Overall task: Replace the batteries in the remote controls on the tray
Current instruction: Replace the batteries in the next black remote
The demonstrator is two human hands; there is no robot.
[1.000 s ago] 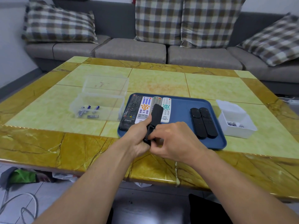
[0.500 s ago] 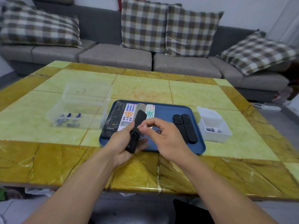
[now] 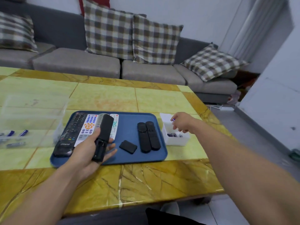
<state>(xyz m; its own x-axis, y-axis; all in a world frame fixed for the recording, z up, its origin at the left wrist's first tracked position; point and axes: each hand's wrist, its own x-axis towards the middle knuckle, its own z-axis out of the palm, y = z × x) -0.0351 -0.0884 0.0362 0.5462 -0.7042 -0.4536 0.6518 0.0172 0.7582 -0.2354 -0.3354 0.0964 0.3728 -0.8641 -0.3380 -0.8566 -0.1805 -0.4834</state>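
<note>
The left hand (image 3: 88,152) grips a slim black remote (image 3: 103,136) back side up over the near left part of the blue tray (image 3: 129,157), thumb on its left edge and fingers curled beneath. Its battery bay (image 3: 100,147) at the near end is uncovered and looks empty, though the dark cavity is hard to read. The cover (image 3: 128,146) lies loose on the tray just right of that hand.

The right hand (image 3: 181,123) is out over the small white box (image 3: 176,141) to the right of the tray, pinching a small battery (image 3: 173,120) at its fingertips; only a blue and silver tip shows. More batteries lie in the bottom of that box, so it seems to be where used cells go, and the step in hand looks like discarding the 1 taken from this remote.

On the far left of the tray 4 more remotes (image 3: 88,127) lie side by side, and 2 black remotes (image 3: 148,137) lie together toward the right. A clear plastic container (image 3: 34,114) left of the tray holds blue batteries (image 3: 23,132), probably the fresh supply.

Next comes releasing the cell into the white box, then a reach across to the clear container for new ones, seating them by polarity before the cover slides back on
</note>
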